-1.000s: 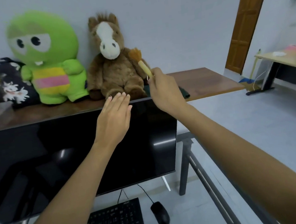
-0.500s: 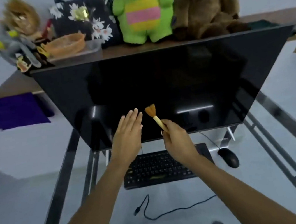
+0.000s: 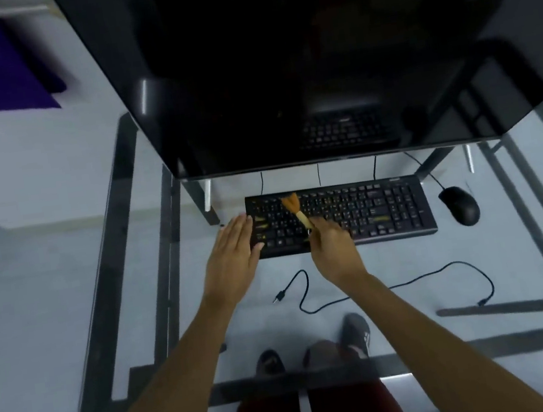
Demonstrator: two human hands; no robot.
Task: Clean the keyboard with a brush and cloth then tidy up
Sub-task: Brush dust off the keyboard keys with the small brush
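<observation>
1. Black keyboard (image 3: 340, 215) is lying flat on a glass desk (image 3: 64, 267), just below the bottom edge of a large dark monitor (image 3: 279, 66).
2. Orange bristles of a small brush (image 3: 294, 208) are being held against the upper left rows of keys, with the pale handle angled back toward the person.
3. The brush handle is being pinched by the curled fingers of the right hand (image 3: 333, 249).
4. The left hand (image 3: 232, 259) is being held flat, fingers straight and gripping nothing, at the keyboard's left end; whether it is being pressed on the case cannot be told.
5. The brushing step is judged to be just starting; short sweeps along each row are called for next.
6. A black mouse (image 3: 459, 205) is lying to the right, and a loose cable (image 3: 394, 284) is trailing in front.
7. No cloth is being shown near the keyboard.
</observation>
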